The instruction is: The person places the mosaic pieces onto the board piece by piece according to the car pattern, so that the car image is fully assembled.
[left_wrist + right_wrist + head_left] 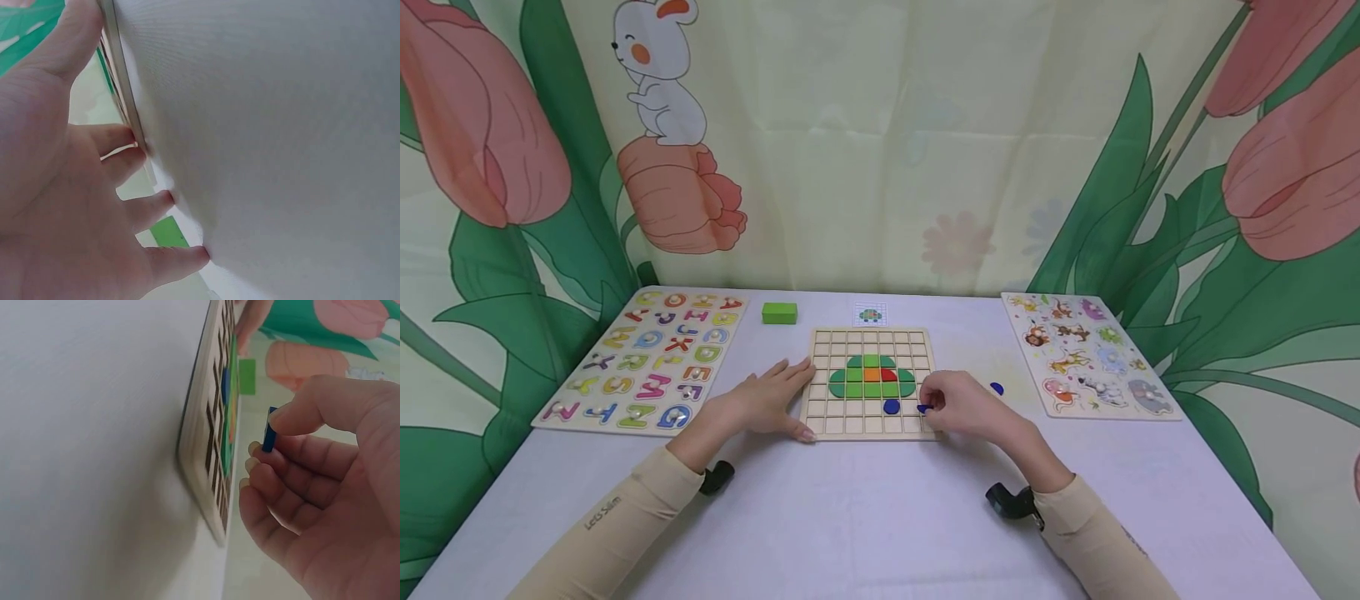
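A wooden grid board [868, 427] lies at the middle of the table, with green, orange and red pieces forming a patch in its squares. Below that patch sits a blue round shape [891, 407]. My left hand [767, 400] rests at the board's left edge, fingers spread, thumb at the near corner. Over the board's right side, my right hand [958, 404] pinches a small blue piece [269, 430] between thumb and fingers, above the board surface. Another blue piece [997, 388] lies on the table right of the board. A small pattern card [870, 314] lies behind the board.
An alphabet puzzle board [651, 358] lies at the left, and an animal puzzle board [1086, 354] at the right. A green block [779, 313] stands at the back left of the grid board. A printed curtain [880, 150] hangs behind the table [865, 517].
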`<state>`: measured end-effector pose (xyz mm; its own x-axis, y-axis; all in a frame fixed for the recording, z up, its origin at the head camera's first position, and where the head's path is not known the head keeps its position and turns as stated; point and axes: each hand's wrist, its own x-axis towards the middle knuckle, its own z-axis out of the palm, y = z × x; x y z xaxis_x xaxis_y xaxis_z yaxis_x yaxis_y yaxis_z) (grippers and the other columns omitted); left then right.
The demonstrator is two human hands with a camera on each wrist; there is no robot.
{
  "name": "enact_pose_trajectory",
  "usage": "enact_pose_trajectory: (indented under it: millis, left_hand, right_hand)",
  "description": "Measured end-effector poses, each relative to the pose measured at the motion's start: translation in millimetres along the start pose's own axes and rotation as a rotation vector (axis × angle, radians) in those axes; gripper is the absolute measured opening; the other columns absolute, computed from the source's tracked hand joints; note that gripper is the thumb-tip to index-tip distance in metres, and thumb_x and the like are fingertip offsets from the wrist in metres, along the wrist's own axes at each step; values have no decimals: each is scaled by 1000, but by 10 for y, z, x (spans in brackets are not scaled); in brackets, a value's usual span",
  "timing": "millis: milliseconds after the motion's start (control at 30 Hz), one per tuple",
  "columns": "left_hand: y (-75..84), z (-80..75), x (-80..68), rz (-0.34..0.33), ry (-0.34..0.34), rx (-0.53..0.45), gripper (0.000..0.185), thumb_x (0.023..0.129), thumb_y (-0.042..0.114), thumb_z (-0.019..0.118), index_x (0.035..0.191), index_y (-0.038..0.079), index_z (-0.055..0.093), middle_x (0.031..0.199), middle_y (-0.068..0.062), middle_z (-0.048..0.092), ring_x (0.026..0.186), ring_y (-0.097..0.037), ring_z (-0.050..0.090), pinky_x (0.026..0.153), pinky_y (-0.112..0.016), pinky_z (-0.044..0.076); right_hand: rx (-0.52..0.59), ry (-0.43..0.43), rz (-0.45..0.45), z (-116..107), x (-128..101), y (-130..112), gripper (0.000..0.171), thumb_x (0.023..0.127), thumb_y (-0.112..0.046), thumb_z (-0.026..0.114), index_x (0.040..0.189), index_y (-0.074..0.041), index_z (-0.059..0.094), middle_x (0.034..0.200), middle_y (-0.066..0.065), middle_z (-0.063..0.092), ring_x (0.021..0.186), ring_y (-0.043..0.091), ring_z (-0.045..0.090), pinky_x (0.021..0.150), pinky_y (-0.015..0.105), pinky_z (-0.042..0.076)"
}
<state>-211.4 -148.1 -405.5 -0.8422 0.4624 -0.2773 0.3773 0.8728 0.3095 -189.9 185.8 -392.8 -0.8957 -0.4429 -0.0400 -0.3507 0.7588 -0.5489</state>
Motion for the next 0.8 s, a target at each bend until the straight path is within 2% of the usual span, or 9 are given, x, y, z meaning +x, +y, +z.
enact_pose_trajectory:
  millis: [467, 800]
  left_hand:
    - [19, 14, 3, 2, -8, -19, 118, 70, 68, 76, 160, 15, 21, 169, -4, 15, 155, -40, 10, 112, -76, 18]
    - [-10, 0, -5, -13, -6, -21, 118, 69, 69, 76, 160, 17, 22, 169, -3, 14, 155, -39, 10, 113, -76, 17]
  right_hand:
    - [-37, -43, -92, 264, 318, -353, 11, 80, -7, 66, 80, -17, 66, 73, -4, 57, 72, 12, 52, 62, 24, 44]
    - [-174, -17, -147, 430, 471, -550, 11, 79, -7, 64, 80, -18, 66, 78, -7, 61, 73, 10, 52, 64, 22, 45]
